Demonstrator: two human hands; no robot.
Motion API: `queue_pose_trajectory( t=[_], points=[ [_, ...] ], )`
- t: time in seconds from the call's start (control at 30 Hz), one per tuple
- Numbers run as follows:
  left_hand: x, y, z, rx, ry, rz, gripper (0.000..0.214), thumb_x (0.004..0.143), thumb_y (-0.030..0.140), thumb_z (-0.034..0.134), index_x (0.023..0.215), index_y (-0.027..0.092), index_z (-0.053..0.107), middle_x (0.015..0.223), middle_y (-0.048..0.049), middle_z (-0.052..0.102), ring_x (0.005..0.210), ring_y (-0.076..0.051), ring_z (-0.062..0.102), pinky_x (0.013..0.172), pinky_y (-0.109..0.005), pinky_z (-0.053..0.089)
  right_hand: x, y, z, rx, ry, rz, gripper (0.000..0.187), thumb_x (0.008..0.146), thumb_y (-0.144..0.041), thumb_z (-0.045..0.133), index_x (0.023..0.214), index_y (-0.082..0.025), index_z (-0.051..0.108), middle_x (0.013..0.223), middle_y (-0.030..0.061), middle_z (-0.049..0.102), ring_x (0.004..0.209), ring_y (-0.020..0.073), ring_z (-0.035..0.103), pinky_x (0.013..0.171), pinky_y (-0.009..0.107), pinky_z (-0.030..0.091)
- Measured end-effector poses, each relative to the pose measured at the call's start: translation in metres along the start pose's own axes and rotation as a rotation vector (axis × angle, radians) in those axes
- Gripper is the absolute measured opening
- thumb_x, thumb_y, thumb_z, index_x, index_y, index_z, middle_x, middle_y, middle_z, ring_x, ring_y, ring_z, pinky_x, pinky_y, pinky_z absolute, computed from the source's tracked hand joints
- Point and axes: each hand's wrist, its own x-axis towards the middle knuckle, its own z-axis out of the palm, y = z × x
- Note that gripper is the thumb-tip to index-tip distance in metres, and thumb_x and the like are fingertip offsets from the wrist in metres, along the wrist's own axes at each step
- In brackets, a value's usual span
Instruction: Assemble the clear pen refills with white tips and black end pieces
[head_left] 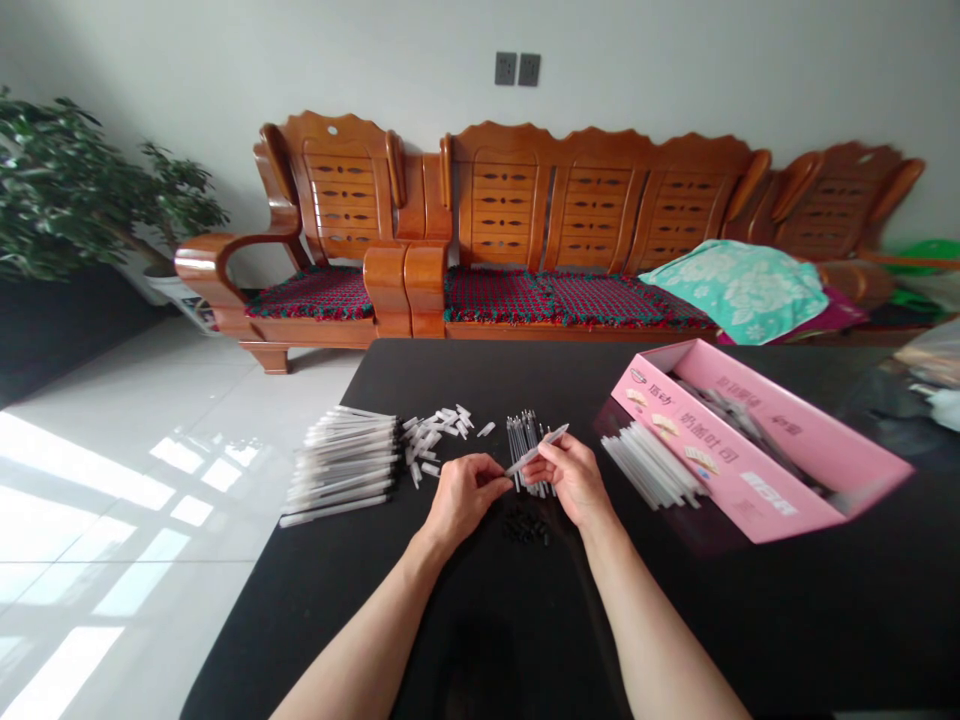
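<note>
My right hand (571,478) pinches a frosted white pen barrel (541,447), tilted up to the right. My left hand (465,492) is closed at the barrel's lower end, fingertips pinched together on it. Under the hands lie a bundle of thin dark refills (523,432) and a small heap of black tips (527,524). A row of finished white pens (346,462) lies at the left, with loose white caps (439,430) beside it. Empty clear barrels (651,465) are stacked to the right.
A pink cardboard box (757,470) with more pen parts lies open on the black table (465,640) at the right. Beyond the table stand a wooden sofa (585,230), a wooden armchair (322,230) and a potted plant (67,190). White floor tiles lie left.
</note>
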Motion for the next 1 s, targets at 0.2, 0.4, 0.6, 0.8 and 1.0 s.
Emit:
queue_pose_trajectory(
  t=[0.2,0.4,0.6,0.8,1.0],
  points=[
    [0.005,-0.010,-0.050,0.314,0.109,0.150,0.014,0.080,0.023,0.067,0.092,0.022,0.075,0.089,-0.0035,0.069,0.068,-0.015,0.060,0.066,-0.025,0.044,0.002,-0.003,-0.009,0.026,0.051,-0.026,0.024,0.071,-0.030,0.077,0.084,-0.016,0.063,0.064,0.0032,0.073,0.046,0.0170,0.066,0.042,0.026,0.056],
    [0.004,-0.037,-0.091,0.657,0.056,0.057,0.019,0.079,0.013,0.063,0.090,0.023,0.074,0.094,-0.0045,0.069,0.082,-0.021,0.065,0.071,-0.029,0.044,-0.001,-0.005,-0.009,0.009,0.021,0.005,0.038,0.074,-0.029,0.074,0.109,-0.014,0.065,0.059,-0.0007,0.067,0.042,0.0128,0.059,0.040,0.023,0.050],
    [0.001,-0.031,-0.084,0.723,-0.036,0.036,0.017,0.077,0.010,0.063,0.087,0.022,0.072,0.098,-0.0045,0.068,0.087,-0.022,0.065,0.070,-0.028,0.043,-0.002,-0.008,-0.009,0.021,0.024,-0.023,0.039,0.077,-0.027,0.072,0.115,-0.019,0.065,0.058,-0.0026,0.066,0.044,0.0129,0.058,0.041,0.023,0.050],
    [0.003,-0.017,-0.064,0.452,-0.015,0.103,0.006,0.081,0.021,0.065,0.087,0.022,0.067,0.081,-0.0008,0.067,0.076,-0.018,0.062,0.068,-0.026,0.043,0.002,-0.005,-0.015,0.165,0.009,-0.008,0.022,0.073,-0.020,0.073,0.094,-0.016,0.072,0.072,0.0031,0.074,0.060,0.0152,0.069,0.053,0.024,0.058],
    [0.005,-0.009,-0.028,-0.157,-0.080,-0.031,0.017,0.079,0.032,0.068,0.087,0.017,0.066,0.069,-0.0003,0.062,0.059,-0.013,0.056,0.052,-0.022,0.047,0.002,-0.006,-0.010,0.149,-0.041,-0.055,0.015,0.081,-0.030,0.071,0.091,-0.018,0.069,0.059,-0.0019,0.067,0.044,0.0115,0.060,0.038,0.020,0.049]
  ],
)
